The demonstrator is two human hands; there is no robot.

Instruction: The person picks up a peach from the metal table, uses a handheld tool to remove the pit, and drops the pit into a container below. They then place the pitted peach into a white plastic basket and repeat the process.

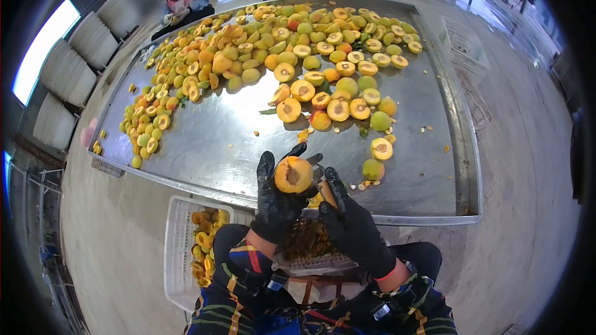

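Peach half [293,174], cut face up, was gripped in the gloved left hand [277,198] over the table's [217,142] near rim. Right hand [352,226], beside it, closed on something hidden. Bare steel lay ahead.

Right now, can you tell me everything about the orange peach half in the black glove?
The orange-yellow peach half is round, cut face up, with a brown hollow at its centre. The black-gloved left hand grips it from below with its fingers curling round its edge, above the metal table's near rim. The black-gloved right hand is beside it.
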